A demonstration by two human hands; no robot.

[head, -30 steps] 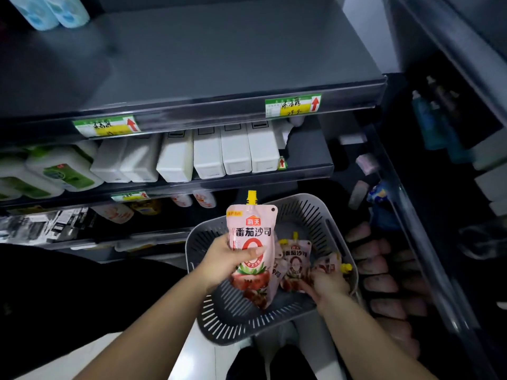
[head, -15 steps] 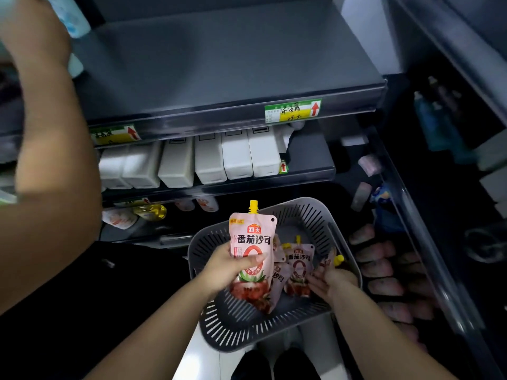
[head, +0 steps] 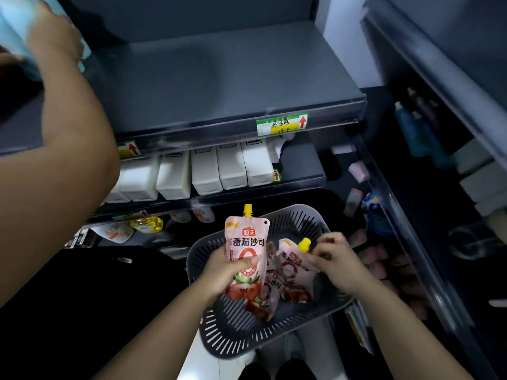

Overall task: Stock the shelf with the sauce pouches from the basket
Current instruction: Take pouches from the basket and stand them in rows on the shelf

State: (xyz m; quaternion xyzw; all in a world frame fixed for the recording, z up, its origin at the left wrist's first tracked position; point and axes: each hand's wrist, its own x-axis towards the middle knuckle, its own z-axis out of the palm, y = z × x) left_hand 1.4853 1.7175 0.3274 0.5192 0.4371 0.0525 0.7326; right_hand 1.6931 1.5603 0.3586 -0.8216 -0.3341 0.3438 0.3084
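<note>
Head view: both hands hold sauce pouches over a grey basket in front of dark shelving.
A wide dark shelf [head: 219,86] fills the upper half, and another person's arm [head: 55,160] crosses its left end, reaching up to a pale blue pack [head: 13,37] at the top left corner. The slotted basket [head: 247,344] sits low in the middle. A row of white containers [head: 205,174] stands along the front edge of the shelf below. The left hand [head: 222,272] is clenched round the middle of an upright pouch [head: 245,242], held above the basket's left side with its yellow spout up. The right hand [head: 337,259] pinches the top of a second pouch [head: 293,272], just beside that pouch's yellow cap [head: 304,244], toward the basket's right wall. More pouches lie under these two. A green and yellow price label [head: 281,124] is fixed on the wide shelf's front edge.
</note>
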